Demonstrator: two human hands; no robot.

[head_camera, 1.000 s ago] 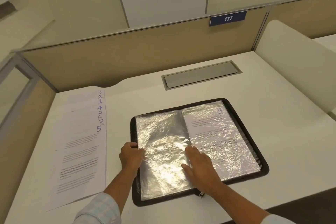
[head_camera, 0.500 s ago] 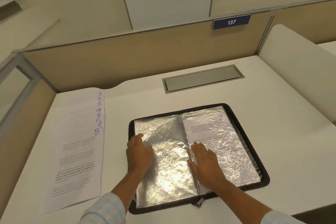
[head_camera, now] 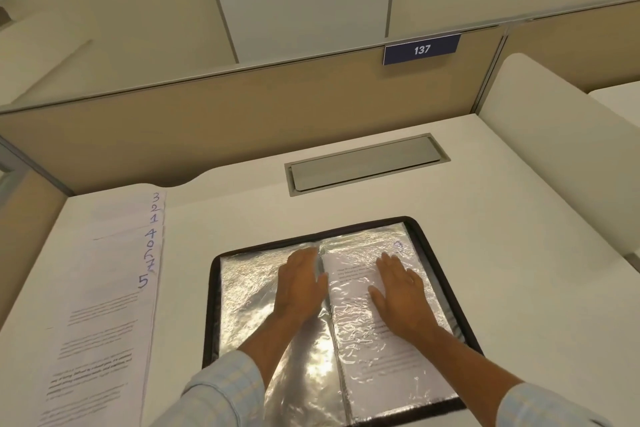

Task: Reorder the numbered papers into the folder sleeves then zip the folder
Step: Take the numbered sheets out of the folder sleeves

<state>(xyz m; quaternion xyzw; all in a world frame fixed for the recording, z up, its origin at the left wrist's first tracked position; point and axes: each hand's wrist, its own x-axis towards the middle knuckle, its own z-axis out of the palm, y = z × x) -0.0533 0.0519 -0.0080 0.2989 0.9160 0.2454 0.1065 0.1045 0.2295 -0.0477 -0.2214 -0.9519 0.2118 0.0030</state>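
Moved: both hands up the open folder since 0.5 s ago, away from its near edge; left hand from the outer part of the left page across to the middle fold; right hand from beside the fold out onto the right page.
Left hand: flat, palm down, fingers straight and close together, tips near the far end of the fold; gripping nothing.
Right hand: flat, palm down, fingers straight and slightly spread, thumb out toward the fold; pressing on plastic, gripping nothing.
Folder: open flat on the desk under both palms, black zip border round it, not zipped.
Left sleeve: crinkled shiny plastic, left of the left fingers; any sheet inside, cannot tell.
Right sleeve: under the right fingers, holding a printed sheet; blue mark just beyond the right fingertips, too blurred to read.
Papers: loose stack well left of the left fingers, apart from the folder, fanned; blue handwritten 3, 2, 1, 4, 0, 6, 7, 5 from far to near.
Hatch: grey, set in the desk beyond the fingertips.
Sign: blue, 137, on the partition far beyond the right fingers.
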